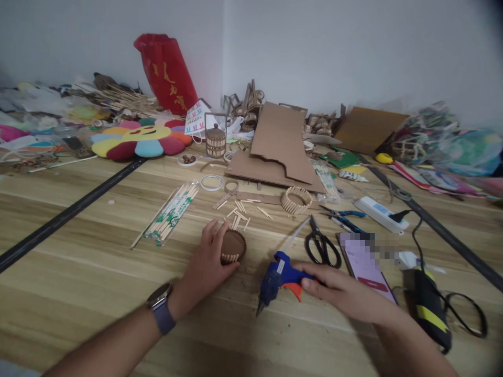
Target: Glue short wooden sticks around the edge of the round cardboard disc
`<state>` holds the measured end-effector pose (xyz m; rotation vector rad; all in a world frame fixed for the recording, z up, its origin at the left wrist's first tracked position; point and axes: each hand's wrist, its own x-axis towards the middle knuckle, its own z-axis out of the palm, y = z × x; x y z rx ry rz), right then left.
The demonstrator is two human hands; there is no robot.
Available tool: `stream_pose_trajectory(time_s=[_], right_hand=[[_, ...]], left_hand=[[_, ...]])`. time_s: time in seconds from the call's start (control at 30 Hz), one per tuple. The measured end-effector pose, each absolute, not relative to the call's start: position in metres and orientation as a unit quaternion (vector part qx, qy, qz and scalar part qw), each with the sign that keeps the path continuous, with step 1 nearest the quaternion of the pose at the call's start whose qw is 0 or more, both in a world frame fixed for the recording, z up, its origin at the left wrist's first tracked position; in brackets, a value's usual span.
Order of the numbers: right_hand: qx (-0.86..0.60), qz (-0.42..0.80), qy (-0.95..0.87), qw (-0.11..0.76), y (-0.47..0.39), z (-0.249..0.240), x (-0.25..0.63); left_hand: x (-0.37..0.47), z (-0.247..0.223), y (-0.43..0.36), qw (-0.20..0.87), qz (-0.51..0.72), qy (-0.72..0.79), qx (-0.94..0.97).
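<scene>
My right hand (pixel 324 285) grips the handle of a blue glue gun (pixel 274 277) with an orange trigger, its nozzle pointing down just above the table. A small round cardboard base (pixel 234 245) lies on the wood, with short stick pieces standing along its near edge. Around its left side curl the fingers and thumb of my left hand (pixel 210 248), holding it. Behind the base are loose cut sticks (pixel 238 214). A ring of upright sticks (pixel 296 200) stands farther back to the right.
Black scissors (pixel 322 248), blue-handled pliers (pixel 348 217), a phone (pixel 367 267) and a white power strip (pixel 381 213) lie right of the glue gun. Packed sticks (pixel 171 214) are at left. Cardboard sheets (pixel 277 136) and a small lidded bucket (pixel 216 141) stand behind.
</scene>
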<state>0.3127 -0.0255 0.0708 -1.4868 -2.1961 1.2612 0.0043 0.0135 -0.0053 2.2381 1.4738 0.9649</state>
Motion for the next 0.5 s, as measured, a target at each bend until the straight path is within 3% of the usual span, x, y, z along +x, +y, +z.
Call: stream_pose_trajectory(time_s=[0.27, 0.5], right_hand=[[-0.519, 0.509, -0.662, 0.184, -0.03, 0.066, 0.29], [-0.512, 0.472, -0.682, 0.224, -0.03, 0.05, 0.279]], left_hand=[[0.002, -0.009, 0.015, 0.152, 0.346, 0.508, 0.774], [0.0, -0.013, 0.016, 0.152, 0.357, 0.499, 0.775]])
